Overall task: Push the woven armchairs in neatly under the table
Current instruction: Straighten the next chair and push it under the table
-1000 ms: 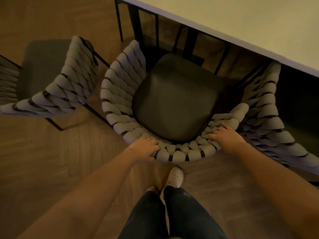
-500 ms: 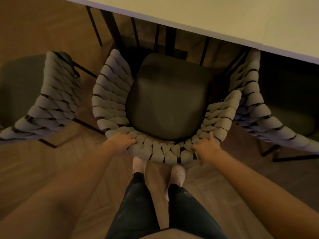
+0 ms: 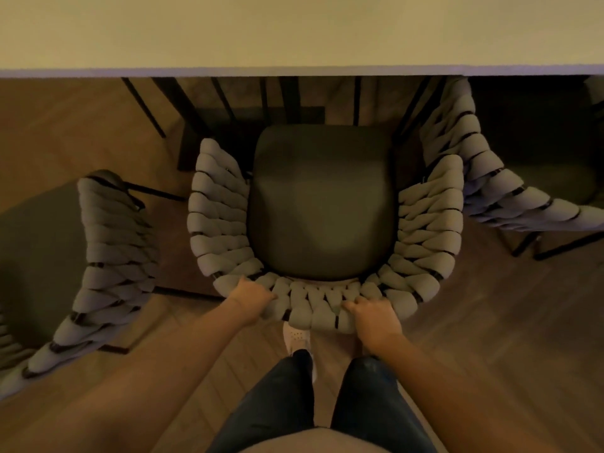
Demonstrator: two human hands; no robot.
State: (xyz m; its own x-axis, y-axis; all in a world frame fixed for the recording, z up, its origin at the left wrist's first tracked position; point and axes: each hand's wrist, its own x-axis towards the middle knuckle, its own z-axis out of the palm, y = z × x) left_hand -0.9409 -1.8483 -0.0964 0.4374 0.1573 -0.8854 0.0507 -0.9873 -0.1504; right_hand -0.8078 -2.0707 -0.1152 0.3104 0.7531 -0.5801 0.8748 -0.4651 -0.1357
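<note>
Squarely, the left hand [image 3: 253, 294] and right hand [image 3: 376, 317] grip the backrest of the middle woven armchair [image 3: 215, 223], fingers curled, facing the table [image 3: 294, 34]

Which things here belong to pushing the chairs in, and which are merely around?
Belong to the job: middle armchair, gripped at its back by the left hand and right hand; left armchair; right armchair; table.
Merely around: wooden floor; white shoe.

Both hands, left hand [image 3: 251, 294] and right hand [image 3: 372, 313], grip the middle woven armchair's [image 3: 219, 220] backrest before the table [image 3: 294, 71].
</note>
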